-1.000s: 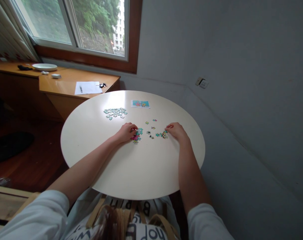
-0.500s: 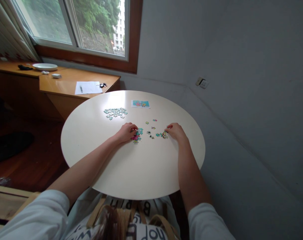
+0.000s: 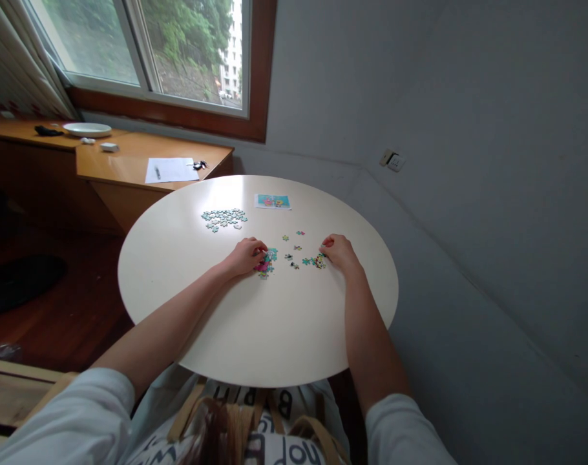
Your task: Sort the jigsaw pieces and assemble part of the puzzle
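On the round white table, my left hand (image 3: 248, 256) has its fingers curled over the upper left edge of a joined section of jigsaw puzzle (image 3: 271, 258), teal and pink. My right hand (image 3: 340, 250) is closed in a pinch at the top of a smaller, multicoloured group of jigsaw pieces (image 3: 320, 261). Its fingertips hide most of the piece they hold. Between the hands lie several loose puzzle pieces (image 3: 294, 265), apart from one another. Farther back, a pile of teal pieces (image 3: 224, 218) spreads out on the left.
A printed picture card (image 3: 273, 201) lies toward the table's far edge. Behind the table (image 3: 236, 323), a wooden desk (image 3: 129, 165) carries a sheet of paper (image 3: 170, 170), keys (image 3: 199, 165) and a white plate (image 3: 87, 130). A grey wall (image 3: 492, 161) stands on the right.
My right hand has shifted very slightly away from me, still at the small group of pieces. The left hand and the loose pieces stay where they were.
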### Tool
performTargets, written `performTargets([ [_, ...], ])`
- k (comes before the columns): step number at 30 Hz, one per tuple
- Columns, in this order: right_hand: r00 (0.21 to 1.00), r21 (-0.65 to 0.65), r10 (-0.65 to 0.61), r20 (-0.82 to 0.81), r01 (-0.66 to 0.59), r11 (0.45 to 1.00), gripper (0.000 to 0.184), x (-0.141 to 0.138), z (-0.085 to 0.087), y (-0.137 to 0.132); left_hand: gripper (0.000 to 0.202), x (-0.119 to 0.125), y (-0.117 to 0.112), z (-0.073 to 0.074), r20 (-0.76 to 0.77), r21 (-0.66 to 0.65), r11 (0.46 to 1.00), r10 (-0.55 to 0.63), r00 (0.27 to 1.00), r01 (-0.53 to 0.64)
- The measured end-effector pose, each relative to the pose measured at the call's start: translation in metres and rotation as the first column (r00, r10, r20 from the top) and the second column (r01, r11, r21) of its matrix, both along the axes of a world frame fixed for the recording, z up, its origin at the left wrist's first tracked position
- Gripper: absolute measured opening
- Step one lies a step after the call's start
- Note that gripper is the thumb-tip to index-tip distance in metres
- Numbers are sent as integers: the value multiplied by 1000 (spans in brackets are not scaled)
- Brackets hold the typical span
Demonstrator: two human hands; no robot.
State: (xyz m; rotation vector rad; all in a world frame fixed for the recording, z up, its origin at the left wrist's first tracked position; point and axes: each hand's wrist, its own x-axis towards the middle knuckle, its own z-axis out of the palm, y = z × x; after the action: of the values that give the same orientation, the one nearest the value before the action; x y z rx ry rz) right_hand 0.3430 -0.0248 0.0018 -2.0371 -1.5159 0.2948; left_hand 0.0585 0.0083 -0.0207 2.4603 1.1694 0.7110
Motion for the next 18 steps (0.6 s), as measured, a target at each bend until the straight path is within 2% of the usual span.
performTargets([
  [5, 987, 98, 101, -127, -88, 991, 18, -11, 3, 0, 24, 0, -1, 2, 2, -2, 1000, -4, 1000, 4],
  [9, 944, 131, 210, -255, -182, 975, 16, -23, 1, 2, 24, 0, -1, 2, 3, -10, 1000, -4, 1000, 4],
  [14, 880, 149, 231, -415, -185, 971, 6, -32, 0, 4, 25, 0, -1, 2, -1, -13, 1000, -3, 1000, 3],
  [18, 845, 162, 247, -475, -192, 968, 6, -35, 0, 4, 25, 0, 0, 2, -3, -13, 1000, -6, 1000, 6],
])
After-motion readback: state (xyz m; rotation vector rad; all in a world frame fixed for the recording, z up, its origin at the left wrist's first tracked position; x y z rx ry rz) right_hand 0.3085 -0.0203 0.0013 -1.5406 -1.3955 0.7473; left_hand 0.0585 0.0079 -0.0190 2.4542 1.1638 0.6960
